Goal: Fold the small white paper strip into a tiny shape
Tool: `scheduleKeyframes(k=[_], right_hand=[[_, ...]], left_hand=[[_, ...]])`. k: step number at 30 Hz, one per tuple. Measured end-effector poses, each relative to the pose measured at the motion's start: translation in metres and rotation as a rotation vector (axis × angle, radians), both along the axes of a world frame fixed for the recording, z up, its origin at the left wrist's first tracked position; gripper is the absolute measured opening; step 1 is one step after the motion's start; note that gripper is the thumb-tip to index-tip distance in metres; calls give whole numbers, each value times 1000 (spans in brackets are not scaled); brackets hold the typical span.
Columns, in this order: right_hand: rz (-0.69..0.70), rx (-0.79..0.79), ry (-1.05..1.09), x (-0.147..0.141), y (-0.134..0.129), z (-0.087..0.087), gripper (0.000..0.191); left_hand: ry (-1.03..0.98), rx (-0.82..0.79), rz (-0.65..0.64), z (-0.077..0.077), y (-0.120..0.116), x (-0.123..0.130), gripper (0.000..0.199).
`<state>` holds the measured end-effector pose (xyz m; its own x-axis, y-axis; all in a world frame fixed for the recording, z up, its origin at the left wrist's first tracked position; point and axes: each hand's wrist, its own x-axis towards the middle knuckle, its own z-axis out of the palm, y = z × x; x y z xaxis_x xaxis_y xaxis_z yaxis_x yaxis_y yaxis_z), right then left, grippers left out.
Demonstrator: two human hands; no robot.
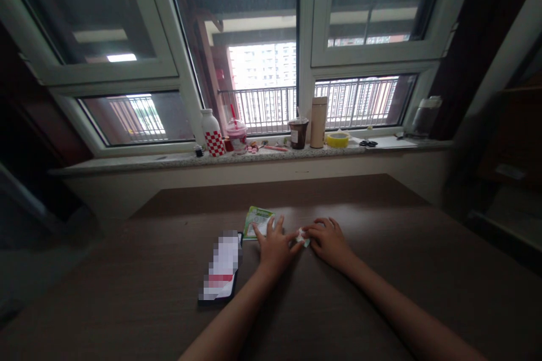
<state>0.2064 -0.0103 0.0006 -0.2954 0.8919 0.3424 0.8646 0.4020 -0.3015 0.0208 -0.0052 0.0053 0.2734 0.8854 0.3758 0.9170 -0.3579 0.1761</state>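
Note:
A small white and pale-green piece point(302, 238), like folded paper or a wrapper, is between my two hands just above or on the table. The thumb and index finger of my left hand point(274, 247) pinch its left side, while the other fingers spread out over a flat green and white packet point(257, 215). From the right, the fingertips of my right hand point(330, 241) close on the same small piece. Its exact kind is too small to make out. Left of my left forearm lies a phone point(222, 265) with its screen blurred.
Everything lies on a brown table point(372, 304). Beyond it, the windowsill point(169, 162) holds a checkered bottle point(214, 138), a pink drink cup point(237, 138), a dark drink cup point(298, 134), a tan flask point(318, 123), yellow tape point(337, 140) and scissors point(368, 143).

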Motion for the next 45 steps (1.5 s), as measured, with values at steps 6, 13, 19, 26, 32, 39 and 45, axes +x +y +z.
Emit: scheduleKeyframes(k=[6,13,19,26,32,39,45], right_hand=[[-17,-10,1,-2,-1,1,32],[-25,-2,-17,-1,-1,0,32],[-8,-21,19,0,0,-3,30],[-3,-34,19,1,3,-5,30],[-7,-32,10,1,3,-6,29],[-16,-37,15,0,1,-4,29],[-15,-32,7,0,1,-4,30]], left_hand=[[22,36,-25,8,-5,-4,24],[48,71,-78,17,-8,-5,22],[20,82,-59,14,-6,-6,25],[-9,34,-66,3,-1,-5,36],[18,-32,-78,2,0,-4,38],[40,51,-117,9,0,-6,31],[30,79,-138,17,-3,-7,26]])
